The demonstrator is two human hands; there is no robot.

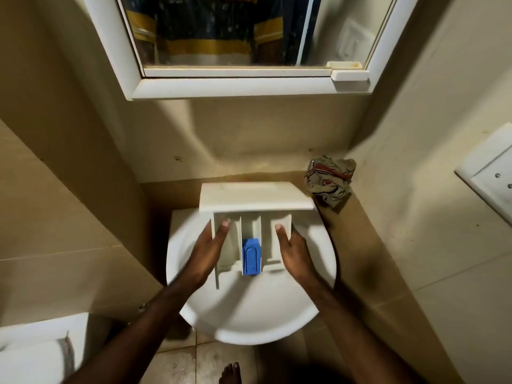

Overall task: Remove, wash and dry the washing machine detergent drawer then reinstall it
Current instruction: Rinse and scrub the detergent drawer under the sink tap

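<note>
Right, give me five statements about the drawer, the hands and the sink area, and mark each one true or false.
1. Both hands hold the detergent drawer over the sink. True: the left hand grips its left side and the right hand its right side.
2. The blue insert sits in the drawer's middle compartment. True.
3. The crumpled cloth lies inside the sink bowl. False: it lies on the ledge to the right of the drawer, by the wall.
4. The drawer's wide front panel points toward the person. False: it points away, toward the wall under the mirror.
5. Water is running onto the drawer. False: no water stream shows.
</note>
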